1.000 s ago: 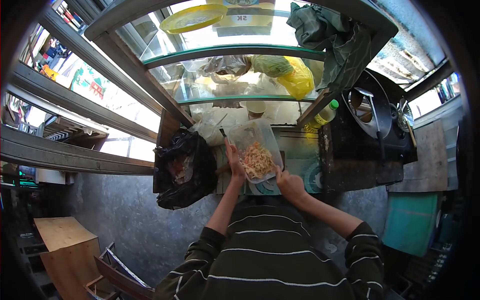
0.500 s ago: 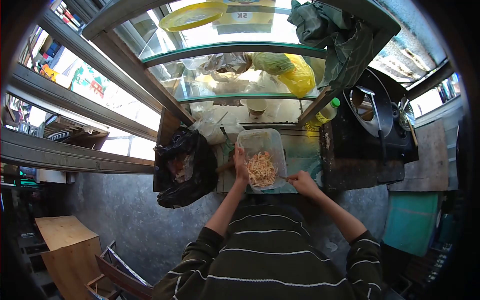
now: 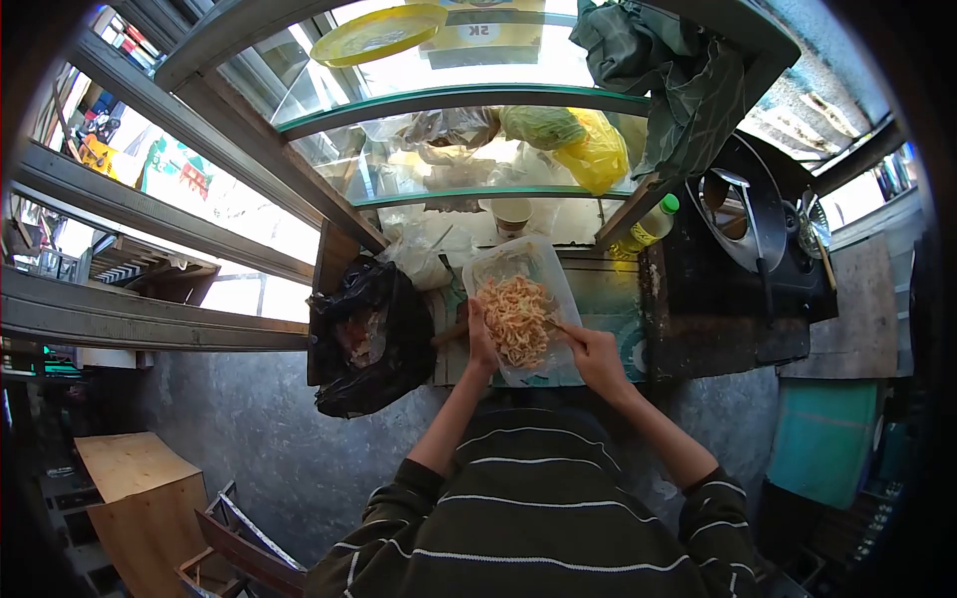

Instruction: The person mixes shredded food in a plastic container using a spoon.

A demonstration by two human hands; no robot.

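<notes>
A clear plastic container [image 3: 560,289] sits in front of me on the counter, tilted a little. Pale orange shredded food [image 3: 518,317] is heaped inside it. My left hand [image 3: 481,339] grips the container's left wall, thumb and fingers along the side. At the lower right, my right hand [image 3: 598,361] is closed round the thin handle of a utensil [image 3: 560,326] that reaches into the shreds. Its head is buried in the food, so its kind cannot be made out.
On the left stands a black plastic bag [image 3: 394,309] holding scraps, beside a clear bag [image 3: 424,261]. Behind the container are a paper cup [image 3: 511,213] and a glass-shelved case [image 3: 459,98]. A green-capped bottle [image 3: 648,227] and a black stove [image 3: 688,279] stand to the right.
The container has turned slightly, and the food has shifted up and spread higher in it. My right hand has moved left and a little up, with the utensil deeper over the container.
</notes>
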